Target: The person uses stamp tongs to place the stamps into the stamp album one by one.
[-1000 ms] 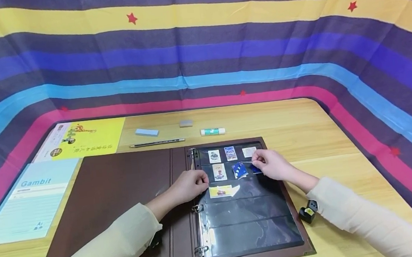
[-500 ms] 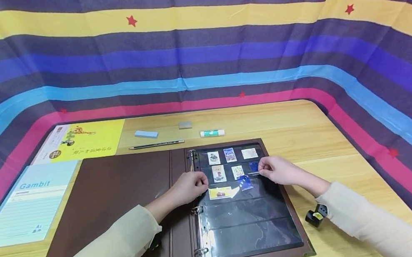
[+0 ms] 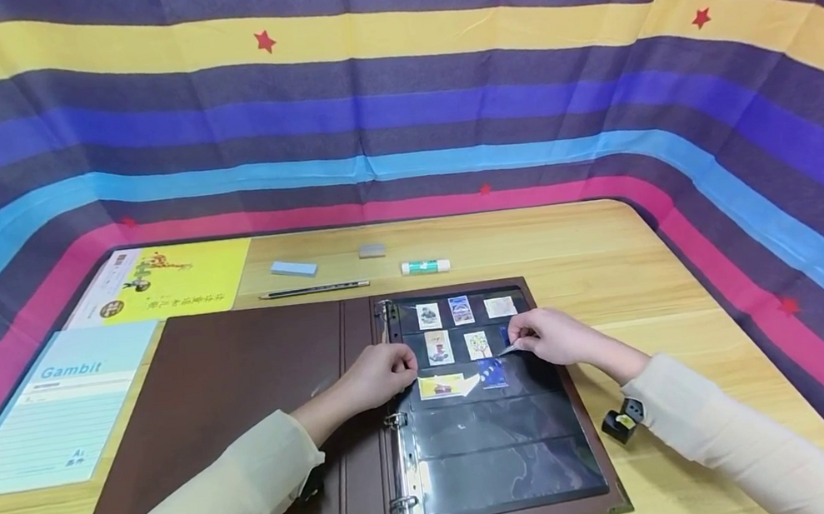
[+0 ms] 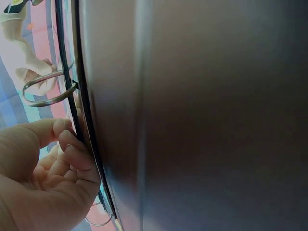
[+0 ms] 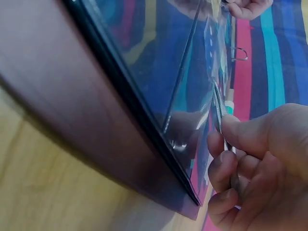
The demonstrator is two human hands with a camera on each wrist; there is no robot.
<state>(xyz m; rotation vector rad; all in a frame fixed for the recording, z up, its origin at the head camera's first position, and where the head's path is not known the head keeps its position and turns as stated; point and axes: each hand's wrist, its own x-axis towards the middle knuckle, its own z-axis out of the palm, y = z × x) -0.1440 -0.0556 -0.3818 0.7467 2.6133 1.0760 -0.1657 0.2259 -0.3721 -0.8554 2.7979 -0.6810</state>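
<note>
My right hand (image 3: 547,337) pinches metal tweezers (image 5: 218,108), their tips just above a dark blue stamp (image 3: 493,374). This stamp lies at the third row of the black album page (image 3: 511,481), to the right of a yellow stamp (image 3: 441,385). My left hand (image 3: 382,371) is at the page's ring side, level with the yellow stamp. Its thumb and fingers pinch at the page (image 4: 70,113) in the left wrist view. Several stamps sit in the two upper rows, among them a tree stamp (image 3: 477,345); another blue one (image 3: 505,334) is partly hidden by my right hand.
The brown binder (image 3: 245,392) lies wide on the table, its metal rings (image 3: 396,419) standing up along the page. Behind it are a pencil (image 3: 314,290), a glue stick (image 3: 425,266), a light-blue block (image 3: 293,268) and a grey eraser (image 3: 371,251). Notebooks (image 3: 59,411) lie at the left.
The dark blue stamp has come down from over the second row to the third, and turned straighter. The tree stamp is uncovered. My right hand moved down, then slightly left; the left hand stayed.
</note>
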